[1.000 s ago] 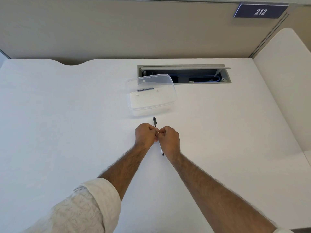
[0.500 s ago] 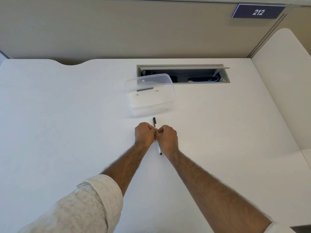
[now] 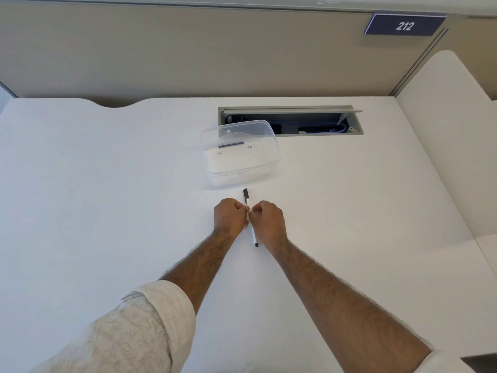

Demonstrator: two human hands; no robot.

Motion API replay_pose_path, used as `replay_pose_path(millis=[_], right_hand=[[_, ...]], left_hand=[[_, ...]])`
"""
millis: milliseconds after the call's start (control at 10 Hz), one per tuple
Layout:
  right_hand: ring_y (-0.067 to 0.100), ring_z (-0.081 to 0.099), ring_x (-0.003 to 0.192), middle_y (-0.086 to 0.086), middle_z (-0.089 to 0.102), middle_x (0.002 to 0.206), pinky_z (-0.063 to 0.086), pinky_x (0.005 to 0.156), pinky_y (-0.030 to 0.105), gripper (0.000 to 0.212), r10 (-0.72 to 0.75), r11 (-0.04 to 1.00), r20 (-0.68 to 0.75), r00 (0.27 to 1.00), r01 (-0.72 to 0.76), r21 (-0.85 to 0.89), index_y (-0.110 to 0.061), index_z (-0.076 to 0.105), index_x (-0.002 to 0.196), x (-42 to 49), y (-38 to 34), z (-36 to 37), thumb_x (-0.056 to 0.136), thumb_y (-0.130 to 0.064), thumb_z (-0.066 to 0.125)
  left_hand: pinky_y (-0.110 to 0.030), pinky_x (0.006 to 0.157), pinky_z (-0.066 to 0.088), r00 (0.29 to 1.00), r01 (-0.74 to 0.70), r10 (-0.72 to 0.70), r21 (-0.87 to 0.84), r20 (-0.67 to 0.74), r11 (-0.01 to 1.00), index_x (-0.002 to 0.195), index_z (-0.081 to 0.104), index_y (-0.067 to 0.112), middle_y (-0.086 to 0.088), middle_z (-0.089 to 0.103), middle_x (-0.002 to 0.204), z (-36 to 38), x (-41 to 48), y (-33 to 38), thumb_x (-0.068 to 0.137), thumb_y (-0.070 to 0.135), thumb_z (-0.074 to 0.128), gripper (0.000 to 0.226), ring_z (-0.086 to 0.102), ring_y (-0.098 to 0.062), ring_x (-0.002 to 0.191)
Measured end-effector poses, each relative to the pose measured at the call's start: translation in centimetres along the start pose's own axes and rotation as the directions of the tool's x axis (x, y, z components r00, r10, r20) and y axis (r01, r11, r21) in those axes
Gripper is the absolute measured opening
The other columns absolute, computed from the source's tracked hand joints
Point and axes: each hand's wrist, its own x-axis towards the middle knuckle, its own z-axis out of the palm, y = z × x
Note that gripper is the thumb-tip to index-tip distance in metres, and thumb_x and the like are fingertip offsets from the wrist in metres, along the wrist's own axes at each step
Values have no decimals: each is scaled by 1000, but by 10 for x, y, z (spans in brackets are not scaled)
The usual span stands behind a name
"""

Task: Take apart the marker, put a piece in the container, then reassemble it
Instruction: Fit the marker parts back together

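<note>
A thin white marker (image 3: 253,234) with a black cap end (image 3: 245,194) and a black tail lies lengthwise on the white desk (image 3: 107,211). My left hand (image 3: 230,218) and my right hand (image 3: 267,220) are both fisted, knuckles nearly touching, pinching the marker's middle between them. A clear plastic container (image 3: 271,157) stands just beyond the marker. A dark, thin rod-like piece (image 3: 231,144) and a few small specks lie inside it.
An open cable hatch (image 3: 352,122) is set into the desk behind the container. A beige partition wall with a "212" sign (image 3: 403,25) runs along the back. A white side panel (image 3: 443,130) borders the desk on the right.
Both hands stay closed on the marker's middle. The marker and hands have shifted only slightly; the grip looks the same.
</note>
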Motion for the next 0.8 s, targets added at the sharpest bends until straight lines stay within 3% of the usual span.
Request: replay_pose_path(millis=[100,200,300,400,500,600,700,800], right_hand=[[21,62,89,3,64,97,53,77,37,16,-69,995,-46,997,65,-77,-12,65,92,-11,7,-6,93,-18,50],[25,58,95,5,60,100,51,79,39,18,-134,977,-87,987,116,-181,-11,63,94,-18,15,-10,96,-17,46],[29,52,110,7,58,114,46,88,40,24,-218,895,-68,974,171,-412,-12,62,112,-29,23,-17,99,-21,45],[30,45,128,8,52,136,40,100,41,35,-221,841,-28,975,176,-512,-14,55,131,-38,29,-19,101,-29,42],[29,15,153,9,21,165,20,121,46,59,-154,805,44,987,151,-573,-16,25,155,-50,40,-18,105,-45,29],[28,1,156,6,5,169,8,125,50,70,-146,785,74,987,161,-598,-17,10,160,-56,52,-14,101,-56,15],[28,2,156,6,4,169,5,124,53,82,-209,746,57,976,197,-637,-16,10,160,-61,73,-18,96,-66,2],[29,10,156,7,11,169,9,122,54,81,-268,724,30,963,221,-653,-15,17,159,-68,96,-19,98,-66,4]], left_hand=[[-39,67,54,972,-143,202,376,-121,916,85,62,6,-6,69,86,-11,-12,-10,99,23,48,26,60,-20,74],[-39,78,48,906,-270,406,577,-118,771,91,65,13,-3,66,96,-19,-18,-25,102,23,45,24,57,-23,89],[-41,104,41,834,-381,551,691,-30,614,117,66,13,-7,61,133,-27,-22,-52,101,24,50,25,53,-30,124],[-44,121,28,848,-393,528,720,44,572,140,54,13,-10,40,158,-30,-28,-71,104,30,46,41,34,-32,147],[-44,127,5,871,-392,474,763,129,514,161,16,21,-6,2,170,-33,-37,-96,105,46,25,61,1,-26,157],[-44,127,-3,866,-398,480,775,140,491,162,2,24,-3,-10,170,-33,-40,-104,102,54,12,68,-9,-24,157],[-42,125,-9,876,-395,456,776,157,492,161,-3,26,0,-17,168,-32,-40,-102,97,60,5,73,-15,-22,155],[-39,123,-11,860,-395,492,788,136,473,162,3,25,-1,-12,169,-30,-52,-118,98,61,7,73,-17,-19,155]])
